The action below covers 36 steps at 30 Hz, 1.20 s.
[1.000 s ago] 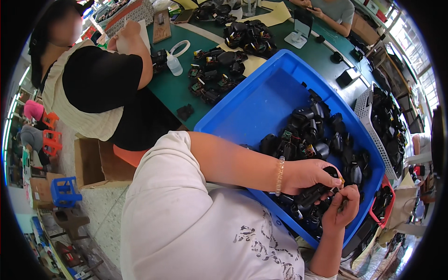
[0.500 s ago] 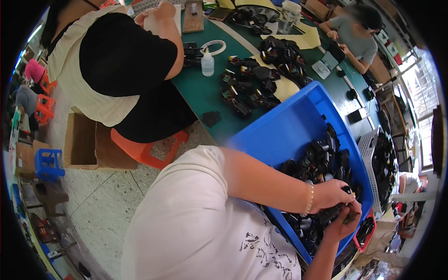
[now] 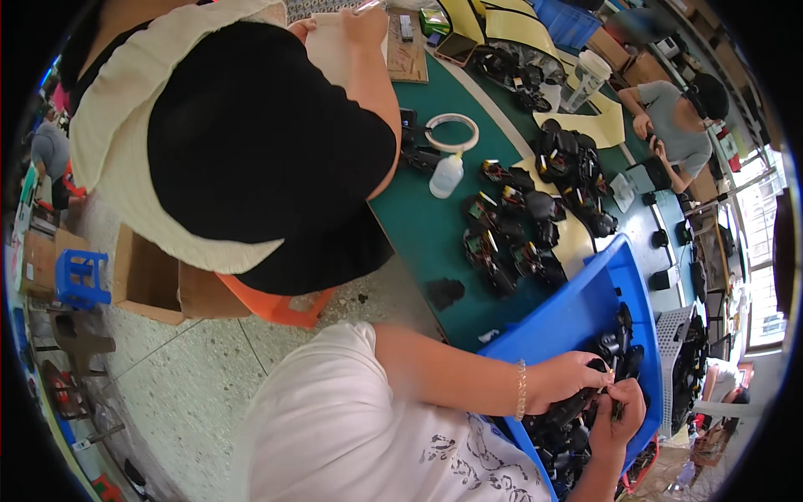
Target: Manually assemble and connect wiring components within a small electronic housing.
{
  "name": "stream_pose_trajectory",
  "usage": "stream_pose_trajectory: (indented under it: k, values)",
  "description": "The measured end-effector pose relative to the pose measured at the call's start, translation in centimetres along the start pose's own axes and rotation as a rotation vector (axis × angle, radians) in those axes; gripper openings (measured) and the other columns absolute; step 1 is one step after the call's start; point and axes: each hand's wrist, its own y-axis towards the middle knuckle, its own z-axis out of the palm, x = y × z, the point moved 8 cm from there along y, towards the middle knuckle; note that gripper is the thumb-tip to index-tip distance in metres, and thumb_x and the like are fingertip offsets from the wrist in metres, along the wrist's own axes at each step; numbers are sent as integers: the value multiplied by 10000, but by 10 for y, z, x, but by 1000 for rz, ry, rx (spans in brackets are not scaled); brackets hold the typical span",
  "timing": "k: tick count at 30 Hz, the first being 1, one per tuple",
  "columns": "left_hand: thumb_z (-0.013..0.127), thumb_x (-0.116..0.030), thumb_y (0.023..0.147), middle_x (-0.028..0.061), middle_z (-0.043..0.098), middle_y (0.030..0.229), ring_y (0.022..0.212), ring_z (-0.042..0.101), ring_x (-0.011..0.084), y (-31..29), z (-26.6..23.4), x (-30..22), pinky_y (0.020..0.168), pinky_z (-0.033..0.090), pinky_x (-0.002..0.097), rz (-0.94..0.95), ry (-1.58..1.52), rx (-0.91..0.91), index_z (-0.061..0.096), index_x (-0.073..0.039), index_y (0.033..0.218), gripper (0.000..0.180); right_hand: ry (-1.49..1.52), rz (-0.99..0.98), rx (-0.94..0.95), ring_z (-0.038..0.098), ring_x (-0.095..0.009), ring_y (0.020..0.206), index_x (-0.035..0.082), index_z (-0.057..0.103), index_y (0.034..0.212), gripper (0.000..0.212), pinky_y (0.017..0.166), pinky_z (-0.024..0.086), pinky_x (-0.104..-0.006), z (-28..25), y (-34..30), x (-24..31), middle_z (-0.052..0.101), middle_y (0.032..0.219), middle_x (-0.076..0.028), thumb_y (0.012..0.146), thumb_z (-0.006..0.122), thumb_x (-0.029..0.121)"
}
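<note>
My left hand (image 3: 567, 381), a beaded bracelet at its wrist, is closed around a black plastic device part (image 3: 572, 407). Facing it, my right hand (image 3: 621, 413) is closed too, its thumb and finger pinched at the part's end. A small pale bit shows where the fingertips of both hands meet; the fingers hide most of the part. Both hands are above a blue plastic bin (image 3: 544, 322) that holds many similar black parts (image 3: 562, 452).
On the green table (image 3: 418, 213) beyond lie black assemblies with exposed circuit boards (image 3: 502, 230), a squeeze bottle (image 3: 447, 176) and a white ring (image 3: 452, 132). A co-worker in a black top (image 3: 259, 142) sits close at left; another person (image 3: 679, 125) works across. A grey basket (image 3: 672, 360) adjoins the bin.
The view has shifted, so the table and bin appear lower and farther right. My hands stay together on the black part, with my right fingertips now pinched closer to my left ones.
</note>
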Motion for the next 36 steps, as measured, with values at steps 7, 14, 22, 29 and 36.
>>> stream_pose_trajectory:
  k: [7, 14, 22, 29, 36]
  values:
    - [583, -231, 878, 31, 514, 766, 650, 504, 101, -9, -38, -26, 582, 431, 245, 63, -61, 25, 530, -62, 1002, 217, 38, -19, 130, 469, -206, 533, 27, 484, 731, 200, 498, 358, -296, 44, 41, 5, 504, 632, -86, 809, 640, 123]
    - [575, -255, 884, 22, 514, 771, 650, 498, 109, -7, -48, -28, 579, 423, 249, 14, -274, 30, 540, -78, 981, 205, 48, 83, 134, 467, -199, 535, 34, 490, 743, 198, 489, 351, -297, 56, 49, -8, 493, 623, -77, 811, 644, 138]
    - [574, -262, 885, 9, 509, 766, 648, 500, 102, -5, -55, -23, 567, 423, 254, -35, -348, 17, 549, -90, 930, 179, 213, 347, 150, 430, -118, 642, 35, 482, 764, 213, 584, 380, -231, 65, 38, -29, 450, 720, -39, 839, 631, 168]
    - [579, -275, 882, 3, 497, 757, 655, 504, 100, -4, -56, -23, 563, 421, 257, -27, -348, 33, 544, -90, 924, 192, 285, 511, 140, 417, -118, 687, 43, 480, 779, 299, 646, 332, -249, 64, 42, -29, 442, 722, -22, 795, 692, 252]
    - [584, -295, 877, 2, 494, 761, 655, 505, 102, -11, -54, -28, 562, 422, 261, -60, -357, 37, 543, -96, 939, 213, 511, 603, 113, 400, -116, 676, 45, 480, 771, 321, 639, 327, -250, 71, 45, -33, 438, 721, -15, 780, 709, 269]
